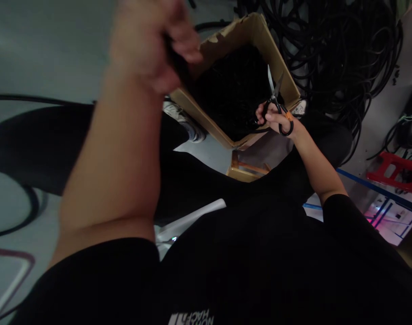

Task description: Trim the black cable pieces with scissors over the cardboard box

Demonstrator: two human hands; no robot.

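Observation:
My left hand (152,40) is raised close to the camera and blurred, its fingers closed round a dark object (179,65) that I cannot name. My right hand (277,119) holds a pair of scissors (275,97) with black handles, blades parted and pointing up, over the near edge of a cardboard box (260,36). The box stands open on the floor between my legs and is filled with black material (233,90). A wooden stool (245,169) shows under me.
A large tangle of black cables (334,54) lies behind the box at the upper right. A red plastic stool (395,171) stands at the right, by a blue line on the floor. A black cable (26,216) loops across the grey floor at left. A sneaker (187,124) rests beside the box.

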